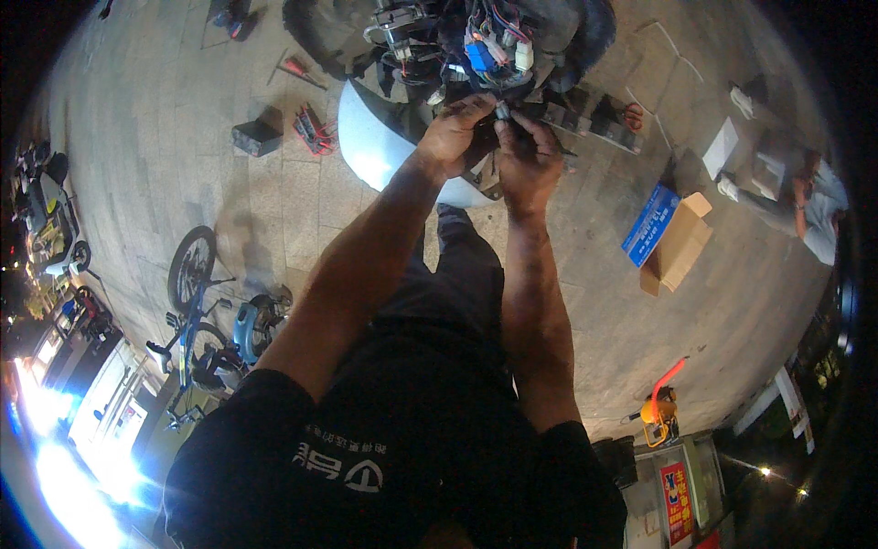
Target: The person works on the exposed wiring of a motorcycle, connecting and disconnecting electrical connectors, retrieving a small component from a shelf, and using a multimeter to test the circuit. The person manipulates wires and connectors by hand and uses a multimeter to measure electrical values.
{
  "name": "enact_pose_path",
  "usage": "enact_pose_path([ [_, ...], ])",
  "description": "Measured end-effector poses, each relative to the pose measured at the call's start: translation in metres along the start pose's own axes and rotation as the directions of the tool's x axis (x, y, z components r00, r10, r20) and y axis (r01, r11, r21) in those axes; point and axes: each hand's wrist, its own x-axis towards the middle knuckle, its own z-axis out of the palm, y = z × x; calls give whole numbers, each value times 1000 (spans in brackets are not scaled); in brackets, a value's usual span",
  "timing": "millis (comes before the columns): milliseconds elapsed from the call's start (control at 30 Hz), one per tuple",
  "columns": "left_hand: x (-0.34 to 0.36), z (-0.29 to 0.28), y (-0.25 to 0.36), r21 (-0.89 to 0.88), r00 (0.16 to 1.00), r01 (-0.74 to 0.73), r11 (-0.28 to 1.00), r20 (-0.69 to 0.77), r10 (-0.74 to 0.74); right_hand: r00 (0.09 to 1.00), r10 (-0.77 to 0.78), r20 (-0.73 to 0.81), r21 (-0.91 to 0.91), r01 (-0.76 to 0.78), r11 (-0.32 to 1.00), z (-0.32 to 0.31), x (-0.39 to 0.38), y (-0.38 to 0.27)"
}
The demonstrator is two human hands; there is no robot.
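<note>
Night-lit stone paving (302,210) spreads out on every side, and the person stands over an opened-up scooter front, its white body panel (370,146) curving just below the hands. Above that panel a tangle of wires and connectors (489,46) hangs exposed, blue and white plugs among dark cable, with the covering evidently off so the wiring can be reached.

Both hands meet right at the lower edge of that tangle. The left hand (453,133) is closed, thumb and fingers pinched around a small metal-tipped connector piece (502,112), apparently steadying it. The right hand (529,156) is closed too, its fingertips pressed against the same small piece from the other side; whether it also holds a thin tool is too dark to tell. Held close together and high, the hands keep the part near the wires it belongs to, probably because the leads are short.

On the paving to the left lie a dark box (256,135) and a red-handled tool set (313,128), near enough to grab. A cardboard box (679,245) with a blue lid sits open to the right, and beyond it another person (809,206) is seated. A blue bicycle (197,311) stands parked well apart at the left
</note>
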Motion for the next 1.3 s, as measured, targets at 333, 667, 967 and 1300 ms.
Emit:
enact_pose_path([
  [333, -5, 2, 1, 505, 977, -191, 842, 18, 211, 992, -121, -47, 16, 122, 992, 6, 1, 9],
  [667, -6, -2, -2, 516, 929, -227, 826, -140, 342, 992, -121, -36, -100, 117, 988, -15, 51, -8],
  [967, 5, 24, 10, 625, 681, -521, 581, -106, 725, 964, -156, 216, -324, 221, 920, 2, 86, -37],
  [1300, -4, 33, 30, 360, 750, -548, 755, -188, 635, 877, -230, 421, -308, 377, 873, 17, 45, -30],
])
